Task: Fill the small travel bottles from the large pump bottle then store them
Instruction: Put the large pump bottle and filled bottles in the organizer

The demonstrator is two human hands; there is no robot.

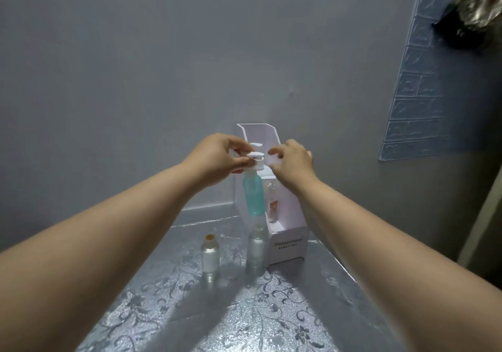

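My left hand (220, 158) pinches the white-capped neck (256, 161) of a small travel bottle (254, 196) full of blue-green liquid, holding it upright in the air in front of a white storage box (288, 240). My right hand (294, 161) is level with the bottle's top, its fingertips pinching a small white piece (275, 158) that looks like the cap's lid. Two clear small bottles stand on the table below, one at the left (210, 256) with an open neck and one (256, 251) beside the box. A white pump head (256, 145) shows behind the held bottle.
Inside the box stands a clear bottle (273, 202). The table (244, 316) has a silvery floral cover and ends at a grey wall. A blue brick-pattern panel (423, 93) hangs on the right wall. A small clear item (229, 268) sits between the two table bottles.
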